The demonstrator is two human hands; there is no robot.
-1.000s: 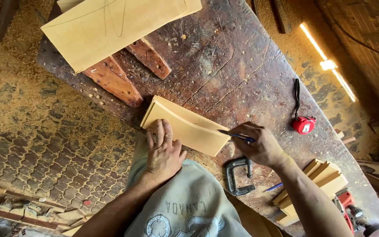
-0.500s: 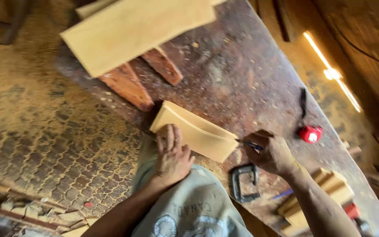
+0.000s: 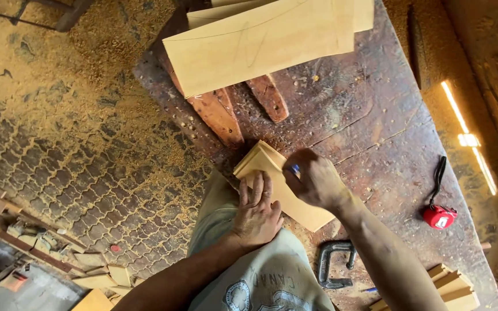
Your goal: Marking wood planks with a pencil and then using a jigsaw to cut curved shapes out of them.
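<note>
Floor, far left: paving strewn with sawdust [image 3: 87, 115], pale wood offcuts [image 3: 96, 270] heaped at its lower edge.

Left hand [image 3: 256, 212]: flat, fingers spread, pressing the small pale rectangular wood board [image 3: 286, 193] onto the dark scarred worktop [image 3: 370, 115], seemingly to steady it.

Right hand [image 3: 315, 179]: fingers closed around a blue pencil [image 3: 294, 169], tip at the board's upper face.

Above: large pale plank with pencilled curve [image 3: 260, 46], propped on two reddish wood strips [image 3: 220, 112].

Below: grey metal clamp [image 3: 332, 265], lying loose.

Far right: red tape measure [image 3: 439, 216], well apart.
</note>
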